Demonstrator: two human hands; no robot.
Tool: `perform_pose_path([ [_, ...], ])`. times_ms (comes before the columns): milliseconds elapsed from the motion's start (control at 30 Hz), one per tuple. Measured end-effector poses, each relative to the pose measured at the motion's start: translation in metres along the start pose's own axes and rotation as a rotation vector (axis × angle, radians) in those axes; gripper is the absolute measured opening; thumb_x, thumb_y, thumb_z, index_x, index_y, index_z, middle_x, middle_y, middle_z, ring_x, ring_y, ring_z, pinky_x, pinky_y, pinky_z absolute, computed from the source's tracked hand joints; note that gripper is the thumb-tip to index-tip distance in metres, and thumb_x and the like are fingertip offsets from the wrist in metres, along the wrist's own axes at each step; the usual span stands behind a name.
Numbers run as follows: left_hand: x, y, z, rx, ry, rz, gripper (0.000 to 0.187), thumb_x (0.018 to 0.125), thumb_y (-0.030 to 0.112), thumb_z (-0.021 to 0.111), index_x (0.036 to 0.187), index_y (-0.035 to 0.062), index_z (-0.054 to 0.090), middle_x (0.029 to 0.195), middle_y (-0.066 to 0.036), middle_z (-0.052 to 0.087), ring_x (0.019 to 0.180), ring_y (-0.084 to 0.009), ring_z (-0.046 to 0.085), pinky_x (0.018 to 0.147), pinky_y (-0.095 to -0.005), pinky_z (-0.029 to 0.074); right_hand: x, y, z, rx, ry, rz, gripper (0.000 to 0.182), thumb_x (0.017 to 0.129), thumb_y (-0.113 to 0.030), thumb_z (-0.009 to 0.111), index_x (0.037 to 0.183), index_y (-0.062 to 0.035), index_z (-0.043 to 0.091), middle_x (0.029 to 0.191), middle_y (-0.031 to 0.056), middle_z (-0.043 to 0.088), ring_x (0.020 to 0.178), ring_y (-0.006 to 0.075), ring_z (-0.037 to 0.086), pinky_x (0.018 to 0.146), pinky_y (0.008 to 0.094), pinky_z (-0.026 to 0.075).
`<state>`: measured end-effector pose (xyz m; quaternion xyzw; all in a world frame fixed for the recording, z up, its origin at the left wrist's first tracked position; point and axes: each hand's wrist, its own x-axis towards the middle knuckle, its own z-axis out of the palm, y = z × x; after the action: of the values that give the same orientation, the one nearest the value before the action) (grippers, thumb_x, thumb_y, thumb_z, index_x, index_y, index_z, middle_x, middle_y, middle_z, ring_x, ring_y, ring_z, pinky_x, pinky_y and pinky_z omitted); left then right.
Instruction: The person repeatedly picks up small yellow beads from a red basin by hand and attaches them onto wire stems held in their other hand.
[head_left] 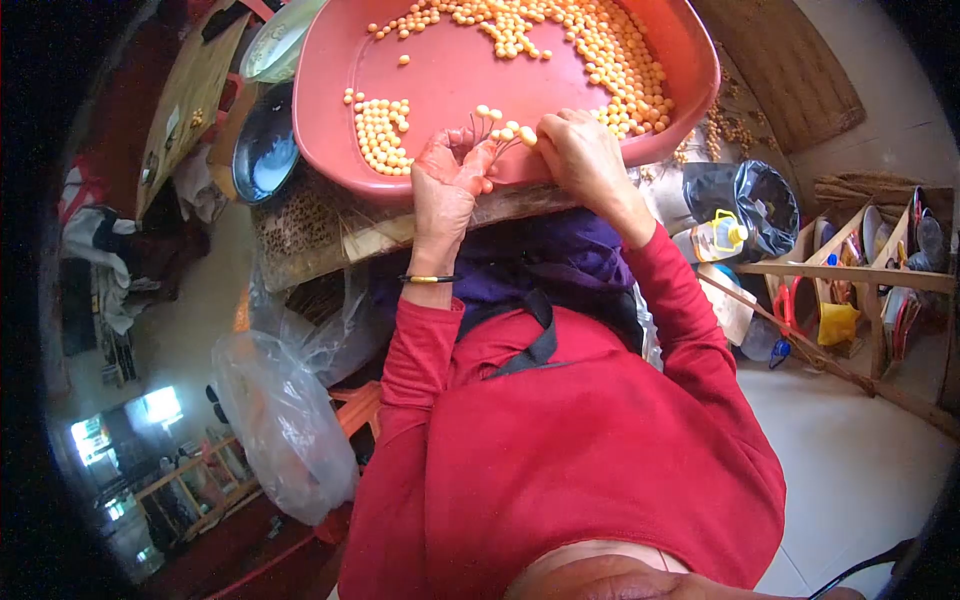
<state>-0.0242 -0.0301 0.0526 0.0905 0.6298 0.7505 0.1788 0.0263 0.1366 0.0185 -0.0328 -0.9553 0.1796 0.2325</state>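
A large pink tray (450, 70) lies in front of me, with several small yellow balls (600, 50) heaped at its far right and a smaller cluster (380, 135) near its left rim. My left hand (445, 185) grips a bunch of thin sticks (490, 125) tipped with yellow balls, held over the tray's near edge. My right hand (585, 155) is at the same spot, its fingers pinching a yellow ball (527, 135) at the stick tips. A dark bangle (428, 279) circles my left wrist. Red sleeves cover both arms.
A dark bowl (265, 150) sits left of the tray, above a wooden board. A clear plastic bag (285, 420) hangs at lower left. A black bag (755, 205), a bottle (715, 238) and a wooden rack (870, 270) of dishes stand on the right.
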Motion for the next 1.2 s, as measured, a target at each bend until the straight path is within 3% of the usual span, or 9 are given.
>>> perform_pose_path([
  [133, 0.002, -0.008, -0.001, -0.061, -0.035, 0.034, 0.019, 0.082, -0.002, 0.066, 0.093, 0.0022, 0.052, 0.082, -0.009, 0.062, 0.056, -0.0083, 0.054, 0.043, -0.0157, 0.041, -0.003, 0.005, -0.001, 0.066, 0.094, -0.029, 0.013, 0.083, -0.015, 0.062, 0.078, -0.0030, 0.062, 0.075, 0.0107, 0.059, 0.066, 0.0283, 0.056, 0.059, 0.0374, 0.045],
  [433, 0.005, -0.015, -0.004, 0.042, -0.067, 0.068, 0.018, 0.084, 0.001, 0.067, 0.094, 0.0025, 0.053, 0.080, -0.007, 0.062, 0.059, -0.0069, 0.054, 0.046, -0.0147, 0.041, 0.004, -0.026, -0.032, 0.891, 0.284, 0.146, 0.009, 0.079, -0.006, 0.067, 0.086, -0.0033, 0.063, 0.072, 0.0057, 0.056, 0.056, 0.0152, 0.048, 0.051, 0.0260, 0.040],
  [633, 0.008, -0.017, -0.008, 0.124, -0.068, 0.060, 0.018, 0.083, 0.001, 0.067, 0.095, 0.0021, 0.053, 0.082, -0.007, 0.063, 0.060, -0.0075, 0.054, 0.048, -0.0152, 0.043, 0.013, -0.031, -0.014, 0.828, 0.249, 0.001, 0.009, 0.079, -0.005, 0.066, 0.088, -0.0035, 0.064, 0.074, 0.0042, 0.058, 0.057, 0.0131, 0.048, 0.051, 0.0244, 0.039],
  [800, 0.006, -0.017, -0.005, -0.030, -0.061, 0.081, 0.018, 0.083, 0.001, 0.067, 0.096, 0.0021, 0.054, 0.084, -0.007, 0.063, 0.060, -0.0083, 0.055, 0.049, -0.0152, 0.045, 0.009, -0.024, 0.005, 0.716, 0.235, 0.005, 0.008, 0.080, -0.004, 0.066, 0.088, -0.0040, 0.065, 0.075, 0.0031, 0.058, 0.057, 0.0111, 0.047, 0.051, 0.0228, 0.038],
  [1200, 0.001, -0.012, -0.001, -0.009, -0.011, 0.080, 0.019, 0.083, 0.003, 0.067, 0.098, -0.0007, 0.054, 0.086, -0.009, 0.064, 0.060, -0.0091, 0.057, 0.048, -0.0158, 0.045, 0.001, -0.021, 0.019, 1.111, 0.181, 0.272, 0.009, 0.081, -0.005, 0.066, 0.090, -0.0040, 0.068, 0.073, -0.0002, 0.063, 0.059, 0.0067, 0.048, 0.053, 0.0197, 0.040],
])
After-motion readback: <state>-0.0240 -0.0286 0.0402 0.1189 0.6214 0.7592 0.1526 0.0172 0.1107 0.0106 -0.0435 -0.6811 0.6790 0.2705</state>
